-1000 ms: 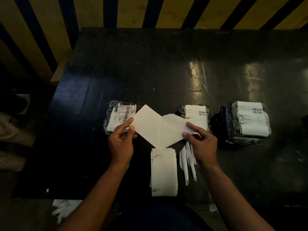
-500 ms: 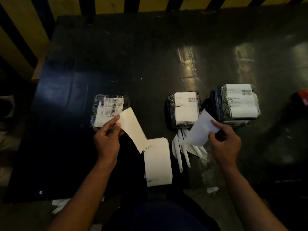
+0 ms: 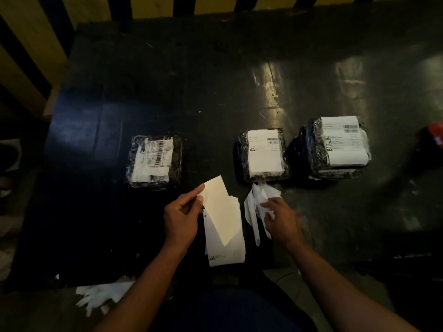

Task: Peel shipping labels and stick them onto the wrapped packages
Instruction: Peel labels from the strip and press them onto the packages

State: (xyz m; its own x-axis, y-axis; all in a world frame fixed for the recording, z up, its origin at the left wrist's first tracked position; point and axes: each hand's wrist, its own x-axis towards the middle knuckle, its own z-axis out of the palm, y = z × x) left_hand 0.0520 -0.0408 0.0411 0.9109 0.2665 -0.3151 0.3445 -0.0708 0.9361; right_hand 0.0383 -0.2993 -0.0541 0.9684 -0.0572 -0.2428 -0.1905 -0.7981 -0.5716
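Dim light, dark table [image 3: 215,97]. Left hand [image 3: 182,216] holds a peeled label [image 3: 221,209] by its upper left corner, pinched between thumb and forefinger; the sheet hangs tilted, blank side up, over the label stack [image 3: 225,248] lying flat at the near table edge. Printing shows at the stack's near end. Right hand [image 3: 280,219] is low over the backing strips [image 3: 254,209], a loose fan of white paper scraps just right of the stack; fingers curled, tips in among the scraps, and a bit of white shows under the fingers, but whether they pinch a piece or only touch it cannot be told. Three wrapped packages in a row beyond the hands, all in dark crinkled film. Left package [image 3: 154,161]: only a crumpled, skewed label with barcode under the film. It sits just beyond the left hand, apart from the held label. Middle package [image 3: 263,154]: clean white label stuck flat on top, barcode at upper right; strips touch or nearly touch its near edge. Right package [image 3: 335,144]: looks like a stack of two, white labels on top, just beside the middle one. Red object [image 3: 435,137] at far right edge, blurred. More white scraps [image 3: 103,295] on the floor at lower left, beside the person's left forearm.
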